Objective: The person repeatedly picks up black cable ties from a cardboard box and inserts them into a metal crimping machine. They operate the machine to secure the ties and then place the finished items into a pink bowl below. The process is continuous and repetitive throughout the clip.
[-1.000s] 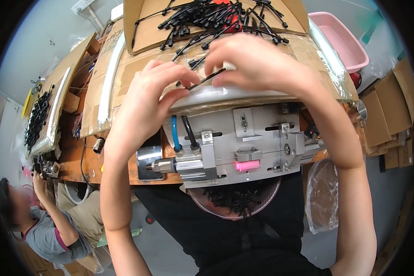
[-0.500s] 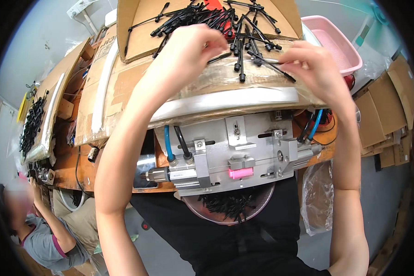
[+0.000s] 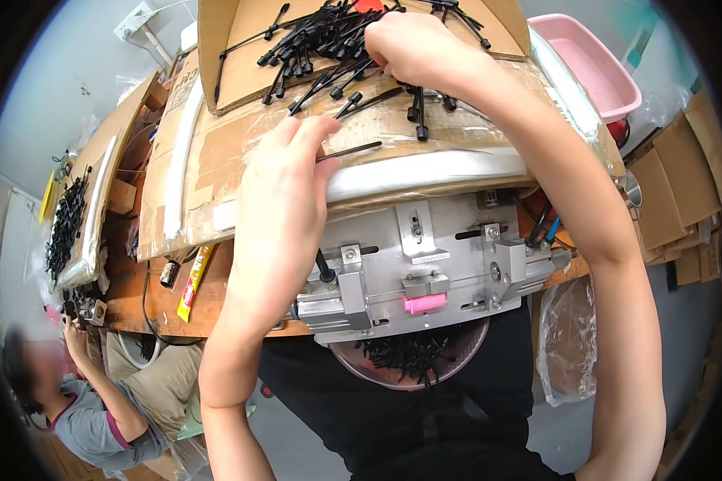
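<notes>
Over the front of the cardboard-covered bench, my left hand (image 3: 285, 188) is closed with a thin black plastic rod (image 3: 353, 151) pinched between thumb and fingers, its free end pointing right. My right hand (image 3: 413, 48) reaches into the heap of black rods with knobbed ends (image 3: 321, 36) in the open cardboard box. Its fingers are curled in; what they grip is hidden. Several rods spill over the box edge between my hands. Below stands a metal fixture (image 3: 385, 232) with a cylinder on each side and a pink block (image 3: 425, 303) at its front middle.
A bowl (image 3: 409, 377) of black pieces sits at my lap under the fixture. A yellow tube (image 3: 194, 284) lies on the wooden bench. At the right are a pink basket (image 3: 590, 68) and folded cartons (image 3: 674, 188). Another person (image 3: 96, 409) works at the left.
My left hand has come down and toward me, now with a rod in it. My right hand has moved left and away into the heap. The view has shifted slightly.
</notes>
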